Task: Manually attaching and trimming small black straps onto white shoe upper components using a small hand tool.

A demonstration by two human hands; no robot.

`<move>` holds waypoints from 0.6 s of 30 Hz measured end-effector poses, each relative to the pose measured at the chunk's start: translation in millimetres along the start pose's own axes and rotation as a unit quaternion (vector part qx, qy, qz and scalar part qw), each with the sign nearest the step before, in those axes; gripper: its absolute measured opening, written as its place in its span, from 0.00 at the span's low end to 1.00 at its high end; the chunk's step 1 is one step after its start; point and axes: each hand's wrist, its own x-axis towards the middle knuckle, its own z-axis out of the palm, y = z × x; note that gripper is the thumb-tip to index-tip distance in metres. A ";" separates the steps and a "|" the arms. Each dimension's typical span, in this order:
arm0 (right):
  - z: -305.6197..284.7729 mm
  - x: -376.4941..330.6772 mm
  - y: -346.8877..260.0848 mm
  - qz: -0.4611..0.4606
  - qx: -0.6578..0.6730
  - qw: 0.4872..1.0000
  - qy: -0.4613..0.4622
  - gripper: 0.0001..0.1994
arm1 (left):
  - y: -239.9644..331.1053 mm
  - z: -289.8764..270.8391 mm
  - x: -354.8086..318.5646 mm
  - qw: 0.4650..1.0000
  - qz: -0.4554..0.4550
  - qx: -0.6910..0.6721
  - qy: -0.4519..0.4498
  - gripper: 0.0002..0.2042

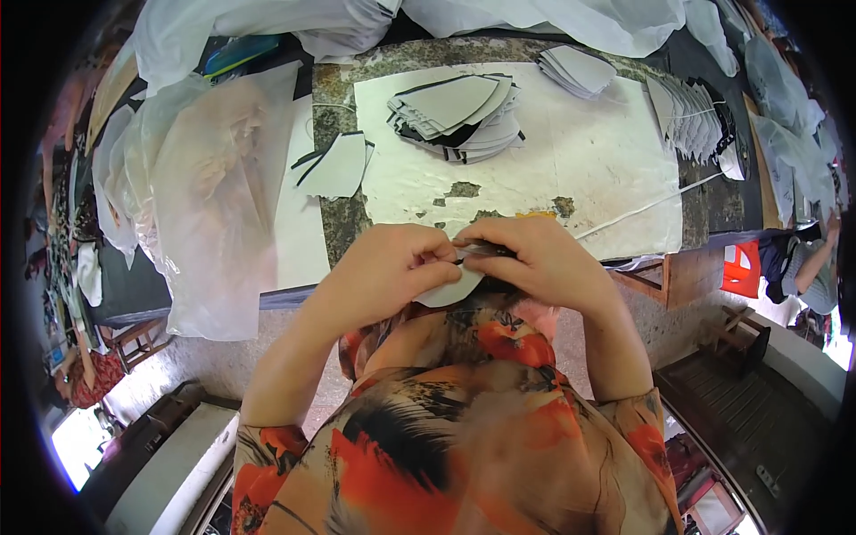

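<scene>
Close to my body, at the near edge of the worktable, both hands pinch a small white curved piece with a dark edge point(450, 292). My left hand point(388, 267) has its thumb and forefinger closed on the piece's upper edge. Beside it, my right hand point(542, 263) bends its fingers over the dark part, and the fingertips of the two hands nearly meet. My fingers cover much of the piece. Beyond them lies a stack of similar white pieces with black edging point(455, 107) on a worn white sheet point(588, 169).
A few more pieces point(341, 169) lie left of the sheet. Another small stack point(578, 71) sits at the back, and a tied bundle point(688, 120) at the right trails a white cord point(646, 207). Clear plastic bags point(218, 196) cover the table's left side. A red stool point(741, 267) stands beyond, right.
</scene>
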 end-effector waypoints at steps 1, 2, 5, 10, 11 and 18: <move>0.6 -1.2 4.2 -0.027 0.042 0.998 0.032 0.07 | -1.6 -2.3 0.7 1.000 -0.001 0.000 0.001 0.12; -2.8 -1.7 6.1 -0.028 0.045 0.998 0.030 0.07 | -5.7 -6.4 -0.5 0.996 -0.038 -0.075 -0.024 0.11; -15.6 -4.2 6.0 -0.136 0.044 0.989 -0.046 0.09 | -12.8 -17.6 -2.2 0.976 -0.101 -0.179 -0.072 0.08; -11.7 -13.5 -18.1 -0.118 -0.359 0.925 0.033 0.15 | -19.2 -21.1 -5.1 0.968 -0.107 -0.201 -0.108 0.09; -10.2 -12.5 -22.5 -0.118 -0.360 0.925 0.033 0.15 | -19.3 -21.6 -5.4 0.968 -0.107 -0.202 -0.108 0.09; -5.0 -6.1 -23.3 -0.069 -0.345 0.936 0.025 0.19 | -15.9 -11.8 -17.9 0.943 -0.121 -0.308 -0.045 0.09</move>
